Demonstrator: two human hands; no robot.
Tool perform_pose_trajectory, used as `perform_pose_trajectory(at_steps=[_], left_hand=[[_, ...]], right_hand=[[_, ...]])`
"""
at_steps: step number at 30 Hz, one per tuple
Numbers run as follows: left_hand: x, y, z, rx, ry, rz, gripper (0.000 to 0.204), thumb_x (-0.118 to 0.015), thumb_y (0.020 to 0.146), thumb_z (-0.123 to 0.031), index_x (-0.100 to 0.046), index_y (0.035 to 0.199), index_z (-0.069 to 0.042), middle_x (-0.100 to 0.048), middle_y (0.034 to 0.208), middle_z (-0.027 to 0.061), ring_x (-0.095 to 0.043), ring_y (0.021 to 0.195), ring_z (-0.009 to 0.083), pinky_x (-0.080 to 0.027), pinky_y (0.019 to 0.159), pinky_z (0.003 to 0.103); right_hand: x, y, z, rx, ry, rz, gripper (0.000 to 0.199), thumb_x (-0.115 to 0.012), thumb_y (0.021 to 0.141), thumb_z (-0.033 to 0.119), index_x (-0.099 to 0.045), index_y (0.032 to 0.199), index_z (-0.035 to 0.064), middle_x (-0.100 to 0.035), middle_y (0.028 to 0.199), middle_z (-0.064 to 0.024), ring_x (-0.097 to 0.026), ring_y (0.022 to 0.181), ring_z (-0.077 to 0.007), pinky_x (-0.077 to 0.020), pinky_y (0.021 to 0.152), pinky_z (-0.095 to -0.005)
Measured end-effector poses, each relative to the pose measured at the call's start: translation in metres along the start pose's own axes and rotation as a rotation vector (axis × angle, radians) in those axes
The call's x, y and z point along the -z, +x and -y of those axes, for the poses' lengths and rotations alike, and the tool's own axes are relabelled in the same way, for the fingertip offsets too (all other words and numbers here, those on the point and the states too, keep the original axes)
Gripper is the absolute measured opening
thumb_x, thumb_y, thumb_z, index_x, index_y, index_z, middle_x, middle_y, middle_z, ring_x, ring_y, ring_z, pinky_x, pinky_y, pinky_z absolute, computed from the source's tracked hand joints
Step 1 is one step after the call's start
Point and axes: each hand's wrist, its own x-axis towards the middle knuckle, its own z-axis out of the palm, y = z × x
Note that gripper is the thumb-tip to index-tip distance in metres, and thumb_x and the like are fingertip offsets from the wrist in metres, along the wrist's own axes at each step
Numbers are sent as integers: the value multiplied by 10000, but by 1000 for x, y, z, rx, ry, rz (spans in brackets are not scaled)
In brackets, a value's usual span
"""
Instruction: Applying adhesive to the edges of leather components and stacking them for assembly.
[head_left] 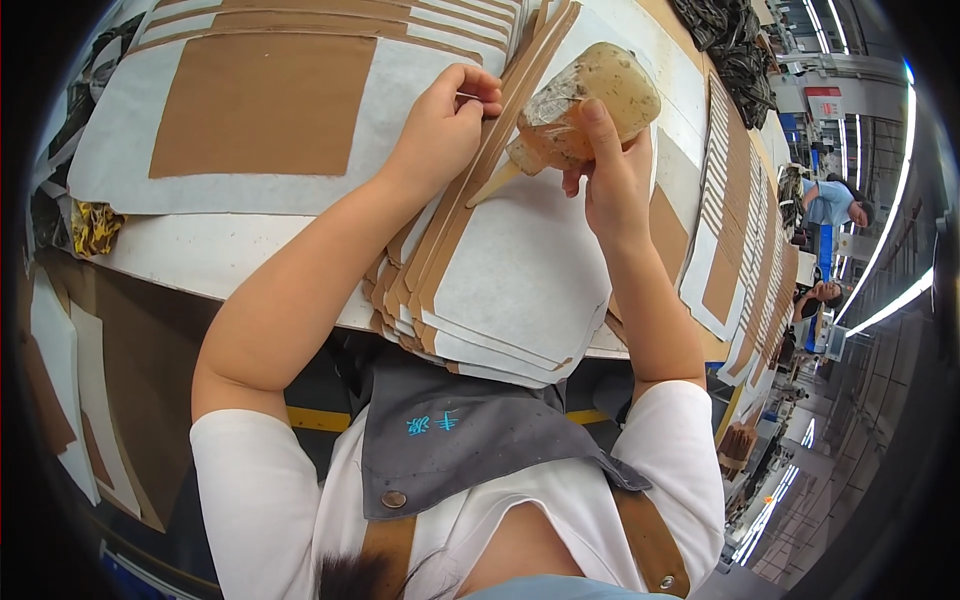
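My right hand (618,180) is wrapped round a cloudy, amber-stained glue bottle (592,105). The bottle is tilted, and its pale pointed nozzle (490,187) comes down to the brown edge strip of the top sheet. That sheet lies on a fanned stack of white paper-faced cardboard sheets (530,260) whose brown edges show in steps. Beside those strips, at the stack's left, my left hand (450,118) has its fingers curled in with the thumb against them. Whatever they may pinch is hidden.
At the left lie more white sheets with brown rectangular panels (265,105). Further fanned sheets (735,220) line the table on the right, with black plastic bags (735,50) behind. Cardboard pieces (85,390) stand below the table's left edge. Two people are in the background.
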Motion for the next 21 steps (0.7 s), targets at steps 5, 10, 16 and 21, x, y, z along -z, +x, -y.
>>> perform_pose_trajectory(at_steps=[5,10,16,21], left_hand=[[0,1,2,-14,7,-13,240,-376,839,-3,-509,1038,-12,-540,1005,79,-527,964,140,-407,887,284],[-1,3,5,-31,-1,-20,256,-370,826,7,-515,1037,-13,-545,1006,82,-530,962,143,-411,880,283],[-2,4,5,-41,12,-26,249,-370,826,12,-515,1027,-12,-547,1002,77,-535,956,146,-421,867,284],[-4,3,7,-33,-11,-41,242,-370,831,19,-516,1021,-20,-550,991,68,-538,947,145,-427,855,281]], right_hand=[[-6,-15,2,-23,-7,15,583,-662,802,356,-359,1145,-5,-552,858,-101,-507,478,-97,-385,337,-196],[-10,-32,3,-67,23,37,560,-657,813,318,-353,1163,5,-550,912,-95,-539,550,-98,-394,345,-194],[-13,-57,2,-112,26,52,553,-656,815,274,-337,1183,14,-537,964,-101,-570,660,-117,-417,373,-200],[-17,-72,0,-84,46,42,563,-673,798,258,-343,1177,5,-536,961,-102,-568,642,-119,-421,379,-202]])
